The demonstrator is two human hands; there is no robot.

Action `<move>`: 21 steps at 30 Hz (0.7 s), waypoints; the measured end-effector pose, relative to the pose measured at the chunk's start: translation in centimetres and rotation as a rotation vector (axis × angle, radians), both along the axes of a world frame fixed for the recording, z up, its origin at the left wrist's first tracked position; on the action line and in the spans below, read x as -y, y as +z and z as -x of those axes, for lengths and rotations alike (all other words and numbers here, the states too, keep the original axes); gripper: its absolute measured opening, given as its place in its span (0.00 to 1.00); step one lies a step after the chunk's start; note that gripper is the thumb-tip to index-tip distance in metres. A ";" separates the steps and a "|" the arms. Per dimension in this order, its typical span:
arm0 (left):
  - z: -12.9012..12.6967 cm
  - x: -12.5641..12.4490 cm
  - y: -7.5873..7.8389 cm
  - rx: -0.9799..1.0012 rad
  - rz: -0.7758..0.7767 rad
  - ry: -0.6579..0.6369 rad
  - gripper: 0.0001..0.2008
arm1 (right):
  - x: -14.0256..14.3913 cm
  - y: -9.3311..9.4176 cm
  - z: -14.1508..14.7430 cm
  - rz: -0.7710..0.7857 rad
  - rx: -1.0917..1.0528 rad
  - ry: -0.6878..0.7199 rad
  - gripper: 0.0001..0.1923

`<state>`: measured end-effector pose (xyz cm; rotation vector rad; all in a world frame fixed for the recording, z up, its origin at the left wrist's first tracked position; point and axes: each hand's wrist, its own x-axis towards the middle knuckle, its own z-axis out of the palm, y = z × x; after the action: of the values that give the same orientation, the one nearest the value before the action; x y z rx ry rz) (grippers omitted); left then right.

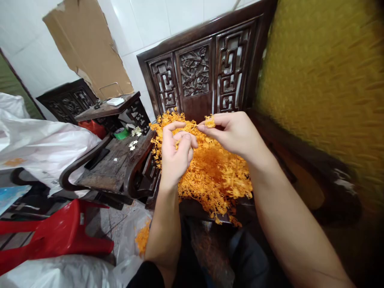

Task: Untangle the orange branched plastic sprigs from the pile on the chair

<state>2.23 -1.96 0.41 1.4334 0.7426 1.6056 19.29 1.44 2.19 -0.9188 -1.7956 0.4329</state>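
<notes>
A large heap of orange, branching, plastic-looking sprigs lies on the dark wooden seat in front of me. Above its far side, my right hand pinches a small orange sprig between thumb and fingertips. My left hand is over the left part of the heap, its index finger bent out toward the right hand. The thumb and other fingers of the left hand are curled together; whatever they may hold is hidden. A small gap separates the two hands.
A carved wooden chair back rises behind the heap. Left are another wooden chair with pale small pieces and green tape, a red plastic stool, and white bags. A yellow textured surface stands right.
</notes>
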 end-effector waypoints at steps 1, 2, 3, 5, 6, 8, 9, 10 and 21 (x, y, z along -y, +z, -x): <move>0.0 0.1 0.0 -0.072 -0.011 0.038 0.12 | 0.1 -0.1 0.5 -0.059 0.106 -0.027 0.18; 0.1 0.2 0.1 -0.163 -0.034 0.093 0.14 | 0.0 -0.2 0.9 -0.115 0.207 -0.061 0.17; 0.2 0.2 0.1 -0.257 -0.071 0.163 0.14 | -0.1 -0.4 1.3 -0.160 0.299 -0.094 0.15; 0.4 -0.1 -0.1 -0.406 -0.172 0.307 0.10 | -0.2 -0.7 1.8 -0.214 0.418 -0.144 0.12; 0.4 -0.3 -0.3 -0.443 -0.230 0.370 0.08 | -0.2 -0.9 2.0 -0.223 0.438 -0.149 0.12; 0.5 -0.7 -0.8 -0.449 -0.330 0.471 0.09 | -0.1 -1.0 2.2 -0.222 0.422 -0.116 0.11; 0.5 -0.8 -1.0 -0.436 -0.367 0.502 0.10 | -0.1 -1.1 2.2 -0.220 0.400 -0.088 0.12; 0.4 -0.8 -1.2 -0.423 -0.396 0.515 0.10 | -0.1 -1.1 2.1 -0.221 0.382 -0.060 0.12; 0.7 1.9 1.6 0.194 -0.240 0.204 0.10 | -5.2 -4.3 0.5 0.166 -0.214 -0.176 0.12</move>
<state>1.51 -3.88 1.97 1.3756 0.6147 2.0160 18.80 6.61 -2.13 -1.0932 -1.4875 0.5516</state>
